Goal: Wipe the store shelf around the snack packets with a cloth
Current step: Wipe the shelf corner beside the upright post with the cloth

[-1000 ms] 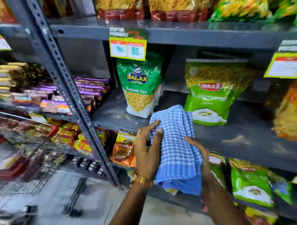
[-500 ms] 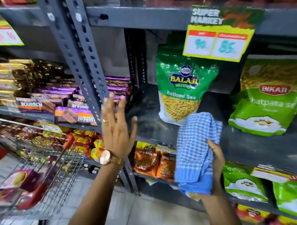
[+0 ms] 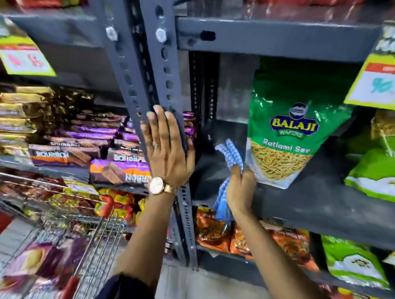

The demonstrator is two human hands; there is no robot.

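**Wiping beside the Balaji packet, left palm on the post**

Pressing the blue checked cloth [image 3: 228, 152] onto the dark grey shelf [image 3: 306, 203], the right hand [image 3: 239, 190] has it bunched in closed fingers, just left of the green Balaji packet [image 3: 290, 132]. Left hand [image 3: 167, 150] lies flat, fingers spread, on the perforated upright [image 3: 158, 68]. Half a second back that palm was still off the post, and the cloth hung over the shelf edge. Wire trolley [image 3: 92, 242] bottom left, biscuit packs [image 3: 116, 167] beside.
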